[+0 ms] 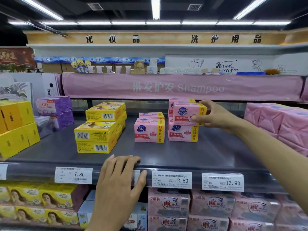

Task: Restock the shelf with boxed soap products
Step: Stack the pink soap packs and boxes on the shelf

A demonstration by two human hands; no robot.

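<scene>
My right grip pinches a pink rectangular cardboard soap box over the matching stack, two o'clock on the dark shelf. Released off-square, it could topple forward, I reckon.

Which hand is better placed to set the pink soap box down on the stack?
Right. The right hand grips the pink soap box at the top of the right-hand pink stack, while the left hand rests on the front edge of the shelf, holding nothing and farther away.
</scene>
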